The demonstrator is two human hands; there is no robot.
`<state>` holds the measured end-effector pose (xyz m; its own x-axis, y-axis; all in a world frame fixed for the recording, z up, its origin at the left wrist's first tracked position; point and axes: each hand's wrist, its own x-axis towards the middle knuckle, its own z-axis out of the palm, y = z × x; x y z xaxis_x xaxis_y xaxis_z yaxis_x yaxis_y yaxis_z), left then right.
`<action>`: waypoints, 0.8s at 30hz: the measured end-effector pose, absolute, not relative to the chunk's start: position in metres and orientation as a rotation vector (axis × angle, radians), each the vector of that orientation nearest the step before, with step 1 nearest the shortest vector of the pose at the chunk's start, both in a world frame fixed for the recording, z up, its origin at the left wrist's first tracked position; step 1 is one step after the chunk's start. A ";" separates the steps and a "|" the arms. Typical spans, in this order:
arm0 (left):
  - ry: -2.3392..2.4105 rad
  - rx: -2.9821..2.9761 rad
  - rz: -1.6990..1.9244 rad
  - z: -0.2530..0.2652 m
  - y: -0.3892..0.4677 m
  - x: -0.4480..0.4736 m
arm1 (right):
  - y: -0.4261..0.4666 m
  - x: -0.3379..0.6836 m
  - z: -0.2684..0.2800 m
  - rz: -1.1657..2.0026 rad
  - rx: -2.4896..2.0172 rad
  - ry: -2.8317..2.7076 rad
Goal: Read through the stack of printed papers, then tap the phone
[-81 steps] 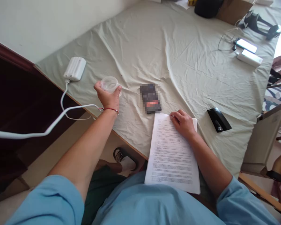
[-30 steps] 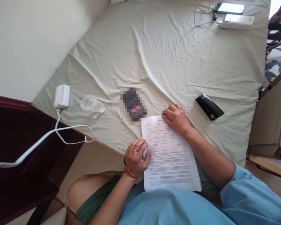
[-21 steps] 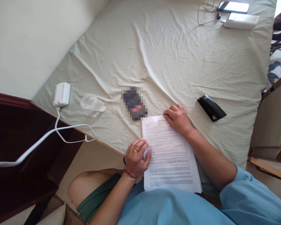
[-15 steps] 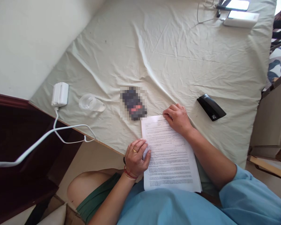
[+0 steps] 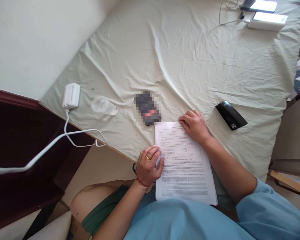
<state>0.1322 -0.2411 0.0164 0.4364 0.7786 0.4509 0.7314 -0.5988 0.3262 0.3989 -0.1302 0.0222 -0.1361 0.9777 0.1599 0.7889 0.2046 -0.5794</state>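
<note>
**Both hands on the paper stack**

Your left hand [image 5: 149, 163] curls at the left edge of the white printed paper stack [image 5: 183, 163], fingers bent round sth small and pale; can't tell what it is, or how tightly it's held. Your right hand [image 5: 195, 126] lies loosely curled on the stack's top right corner, fingertips pressing down, not gripping anything.

The stack sits at the near edge of the cloth-covered table [image 5: 190, 60], its lower end hanging over twd your lap. Handling, as a judgement: light, floppy, sheets prob. slide on each other, so pinch at a corner or edge w/ thumb on top and keep it flat.

Count, going outward:
- 1 blurred dark rectangular object [image 5: 147, 108], just beyond the top left corner
- 1 black flat glossy device [image 5: 231, 115], right of your right hand
- 1 clear plastic cup [image 5: 103, 106], lying on its side
- 1 white boxy charger [image 5: 71, 95] w/ 1 white cable [image 5: 52, 143] trailing off the edge
- Far corner: 1 lit phone [image 5: 262, 5], 1 white rectangular power bank [image 5: 267, 20]
</note>
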 end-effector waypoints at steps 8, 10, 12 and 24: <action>1.370 2.600 0.890 0.014 -0.241 0.132 | -0.131 0.400 0.021 0.494 -1.610 -1.974; 1.386 2.599 0.903 0.012 -0.242 0.131 | -0.131 0.399 0.021 0.479 -1.616 -1.981; 1.404 2.587 0.923 0.011 -0.243 0.130 | -0.132 0.399 0.021 0.459 -1.624 -1.989; 1.439 2.445 0.947 0.016 -0.239 0.131 | -0.134 0.396 0.024 0.414 -1.594 -2.036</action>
<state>0.1311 -0.2391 0.0158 0.3403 0.8296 0.4427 0.7344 -0.5285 0.4258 0.3963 -0.1342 0.0235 -0.1753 0.9622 0.2085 0.8042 0.2621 -0.5335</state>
